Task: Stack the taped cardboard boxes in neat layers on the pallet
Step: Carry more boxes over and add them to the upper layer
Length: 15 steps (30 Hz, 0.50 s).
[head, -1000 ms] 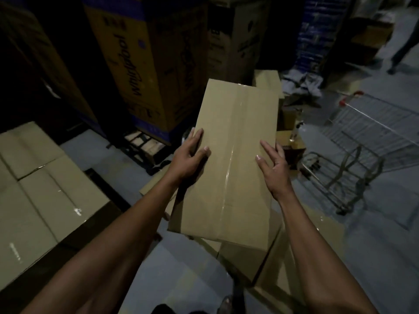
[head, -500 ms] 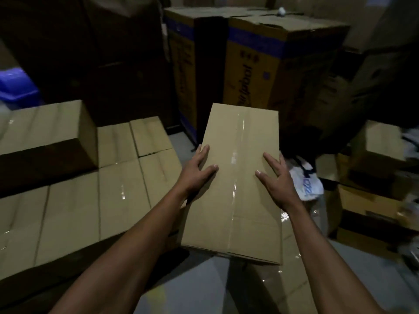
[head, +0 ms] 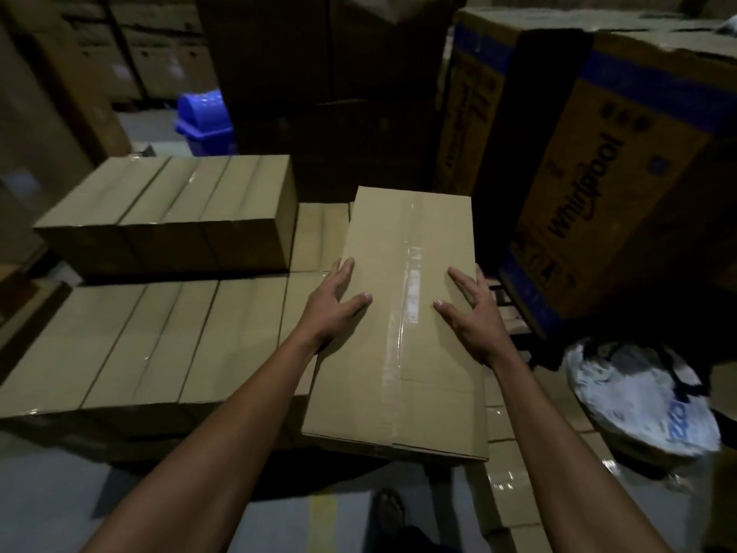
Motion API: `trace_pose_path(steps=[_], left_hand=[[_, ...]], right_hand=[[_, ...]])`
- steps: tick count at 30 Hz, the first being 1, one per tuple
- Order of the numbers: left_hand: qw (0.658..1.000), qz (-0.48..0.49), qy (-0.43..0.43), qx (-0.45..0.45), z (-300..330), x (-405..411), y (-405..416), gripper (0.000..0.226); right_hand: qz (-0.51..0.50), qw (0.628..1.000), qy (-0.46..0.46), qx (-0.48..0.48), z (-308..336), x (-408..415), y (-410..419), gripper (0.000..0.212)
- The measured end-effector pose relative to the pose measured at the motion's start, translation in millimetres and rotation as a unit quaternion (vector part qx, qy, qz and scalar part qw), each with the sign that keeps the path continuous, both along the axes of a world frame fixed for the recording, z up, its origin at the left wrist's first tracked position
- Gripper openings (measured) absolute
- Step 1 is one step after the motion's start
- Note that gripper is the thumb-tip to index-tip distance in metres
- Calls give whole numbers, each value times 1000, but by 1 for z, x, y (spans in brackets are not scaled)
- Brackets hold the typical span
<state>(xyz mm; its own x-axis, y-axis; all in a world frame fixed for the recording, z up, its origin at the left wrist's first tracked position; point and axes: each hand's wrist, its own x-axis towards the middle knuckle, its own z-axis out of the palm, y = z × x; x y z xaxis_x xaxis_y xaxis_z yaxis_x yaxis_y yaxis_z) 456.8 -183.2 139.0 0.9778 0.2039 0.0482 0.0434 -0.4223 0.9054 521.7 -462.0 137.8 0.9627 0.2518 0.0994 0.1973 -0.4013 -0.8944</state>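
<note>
I hold a long taped cardboard box (head: 399, 233) in the air between both hands, its clear tape strip running lengthwise. My left hand (head: 335, 305) grips its left edge with the thumb spread on top. My right hand (head: 470, 313) grips the right edge the same way. Just left of the held box lies a layer of taped boxes (head: 139, 341), packed side by side. A second, shorter row of boxes (head: 171, 193) sits on top at the back left. The pallet beneath them is hidden.
Tall printed appliance cartons (head: 598, 193) stand close on the right and behind. A blue bin (head: 205, 121) sits far back left. A white plastic bag (head: 638, 397) lies at right, and flat cartons (head: 498, 492) cover the floor below the held box. My foot (head: 389, 508) shows at the bottom.
I have turned left with the box in both hands. The stack of boxes has come from the left edge of view to directly beside the held box.
</note>
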Motion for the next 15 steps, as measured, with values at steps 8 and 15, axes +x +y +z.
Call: trace_pose_path(steps=[8,15], left_hand=[[997,66,28,0,-3,68,80,85],[993,108,48,25,6,152,131,82]], right_hand=[[78,997,19,18,-10,104,90,73],[109,993,30,-14,-10,208,153,73]])
